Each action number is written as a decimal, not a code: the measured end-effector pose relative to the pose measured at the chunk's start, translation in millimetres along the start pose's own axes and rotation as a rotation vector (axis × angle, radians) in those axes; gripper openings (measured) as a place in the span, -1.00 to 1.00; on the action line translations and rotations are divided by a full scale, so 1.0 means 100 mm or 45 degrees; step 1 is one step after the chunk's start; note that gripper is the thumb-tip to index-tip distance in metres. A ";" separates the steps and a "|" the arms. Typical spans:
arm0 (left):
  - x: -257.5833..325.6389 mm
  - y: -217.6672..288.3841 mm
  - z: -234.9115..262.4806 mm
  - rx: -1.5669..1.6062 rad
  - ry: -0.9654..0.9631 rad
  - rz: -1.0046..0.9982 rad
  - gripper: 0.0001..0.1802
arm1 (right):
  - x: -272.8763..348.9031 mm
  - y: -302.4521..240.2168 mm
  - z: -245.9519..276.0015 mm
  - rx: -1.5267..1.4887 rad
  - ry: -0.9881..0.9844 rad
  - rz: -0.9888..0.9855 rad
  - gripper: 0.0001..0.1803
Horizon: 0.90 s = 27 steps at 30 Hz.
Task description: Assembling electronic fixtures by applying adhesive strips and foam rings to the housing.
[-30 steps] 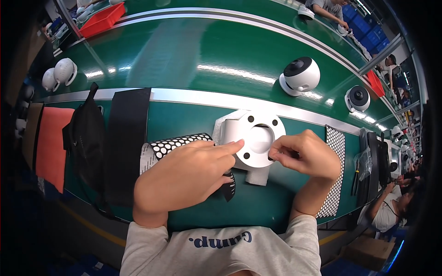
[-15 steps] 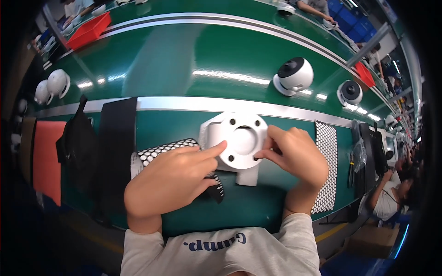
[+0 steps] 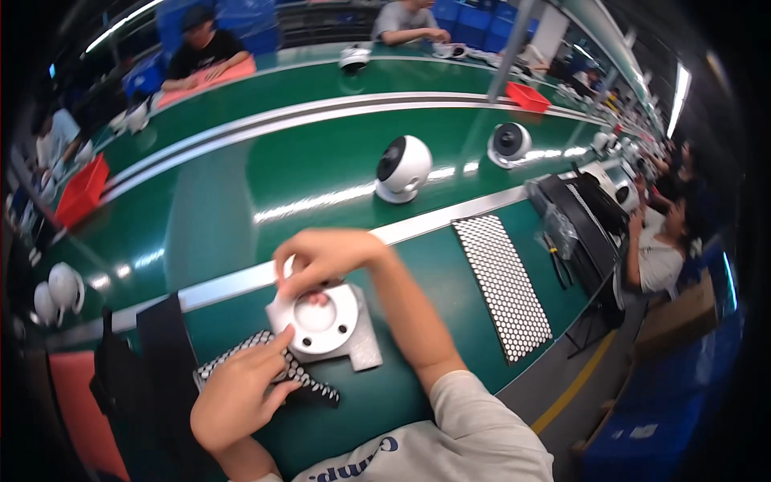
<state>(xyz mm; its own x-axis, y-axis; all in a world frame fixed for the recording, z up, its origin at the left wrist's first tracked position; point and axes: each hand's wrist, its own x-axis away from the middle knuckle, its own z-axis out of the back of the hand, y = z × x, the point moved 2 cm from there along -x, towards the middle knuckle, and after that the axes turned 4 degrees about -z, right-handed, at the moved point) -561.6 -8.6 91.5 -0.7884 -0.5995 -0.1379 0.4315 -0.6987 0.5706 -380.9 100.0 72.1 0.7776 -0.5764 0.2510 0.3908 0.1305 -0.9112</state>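
Left hand (image 3: 242,390): my index on white base (image 3: 323,324), thumb spread
Right hand (image 3: 331,255): my fingers bent, grip unclear
Surface: green table (image 3: 438,301) beneath
Room: people (image 3: 207,53) beyond

A glossy green workbench (image 3: 458,297), crossed by pale metal strips, bore a white ball-shaped camera (image 3: 414,165) at upper centre, a flat dotted sheet (image 3: 504,289) right of centre, pliers (image 3: 558,263) farther right, and a curled dotted strip (image 3: 233,352) and a black panel (image 3: 166,341) at lower left.
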 end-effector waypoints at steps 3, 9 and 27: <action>0.01 -0.13 -0.04 0.041 -0.046 -0.109 -0.75 | -0.20 0.07 -0.16 0.144 -0.211 -0.132 -0.64; 0.07 0.17 0.13 0.244 -0.279 0.021 -0.50 | 0.03 -0.26 -0.43 0.422 -0.272 -0.065 -0.65; -0.50 1.01 0.01 0.328 -0.148 -0.076 -0.62 | 0.68 -0.10 0.22 0.363 1.179 0.835 -0.70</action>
<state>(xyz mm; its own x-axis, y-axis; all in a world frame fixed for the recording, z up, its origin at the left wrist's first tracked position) -479.6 -48.7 156.5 -0.8605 -0.5009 -0.0923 0.2686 -0.6002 0.7534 -321.5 77.2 105.7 0.2612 -0.6835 -0.6816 0.2358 0.7299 -0.6416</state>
